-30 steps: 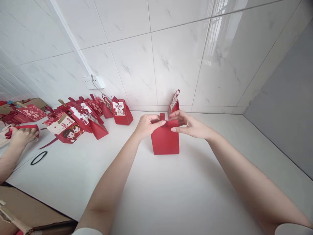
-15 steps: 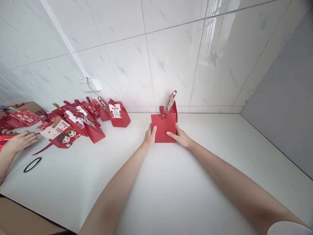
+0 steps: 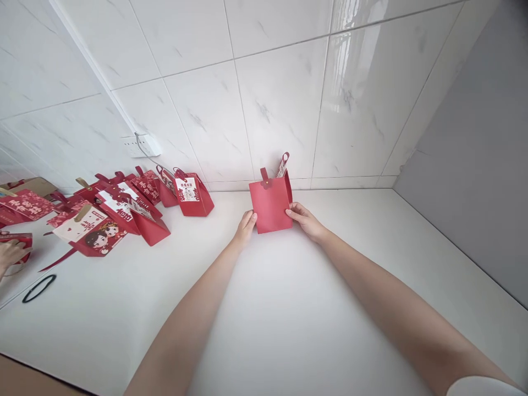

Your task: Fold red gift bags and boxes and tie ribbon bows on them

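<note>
Both my hands hold a plain red gift box (image 3: 272,208) with a ribbon loop and a small flower-shaped piece at its top edge. My left hand (image 3: 246,225) pinches its lower left edge between thumb and fingers. On the right side edge, my right hand (image 3: 304,219) grips with the thumb in front and the fingers behind. The box tilts slightly, its right side higher. Just behind it stands a second red gift box (image 3: 287,179) with a looped handle and a white printed panel, partly hidden.
Several red gift boxes (image 3: 152,228) with ribbon handles cluster on the left of the white table (image 3: 264,330). Another person's hand (image 3: 11,253) rests on a red box at the far left. A dark ring-shaped band (image 3: 39,289) lies nearer. A tiled wall (image 3: 280,99) with a socket (image 3: 142,146) stands behind.
The held box has risen a little and tilted, and my right thumb has slid outward to its edge. The view has shifted slightly right. The other person's hand has moved left onto a red box.
</note>
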Tool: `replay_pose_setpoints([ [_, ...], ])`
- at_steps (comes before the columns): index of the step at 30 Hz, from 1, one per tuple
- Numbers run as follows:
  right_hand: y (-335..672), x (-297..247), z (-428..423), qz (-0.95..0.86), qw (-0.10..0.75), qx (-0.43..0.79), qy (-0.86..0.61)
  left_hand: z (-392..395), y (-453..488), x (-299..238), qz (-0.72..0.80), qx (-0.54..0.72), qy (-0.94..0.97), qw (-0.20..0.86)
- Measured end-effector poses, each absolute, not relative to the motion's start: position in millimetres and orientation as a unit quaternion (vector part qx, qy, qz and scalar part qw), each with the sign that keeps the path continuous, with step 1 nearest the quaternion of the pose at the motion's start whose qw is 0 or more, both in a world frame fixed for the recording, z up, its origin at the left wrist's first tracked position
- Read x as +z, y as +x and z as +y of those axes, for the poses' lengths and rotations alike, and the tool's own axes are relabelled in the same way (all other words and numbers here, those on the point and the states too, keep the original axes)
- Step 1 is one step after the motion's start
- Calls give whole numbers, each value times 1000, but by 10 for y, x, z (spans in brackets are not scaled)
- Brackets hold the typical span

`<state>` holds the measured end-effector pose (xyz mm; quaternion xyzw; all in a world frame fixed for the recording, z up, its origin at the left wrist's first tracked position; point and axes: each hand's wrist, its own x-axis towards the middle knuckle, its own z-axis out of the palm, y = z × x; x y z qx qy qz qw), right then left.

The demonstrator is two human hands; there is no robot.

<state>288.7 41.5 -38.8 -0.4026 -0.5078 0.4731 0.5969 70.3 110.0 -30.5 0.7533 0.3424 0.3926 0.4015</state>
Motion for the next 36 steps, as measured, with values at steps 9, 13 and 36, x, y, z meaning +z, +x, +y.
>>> replay_pose_setpoints([
  [9,2972,-388,409,-522,577,485,-397,1076,682,-266,333,398,747,416],
  [13,2921,-391,398,-539,578,462,-402,1115,668,-319,367,404,733,406],
  [36,2738,-342,230,-761,225,9,-608,847,602,-175,345,153,925,-34],
])
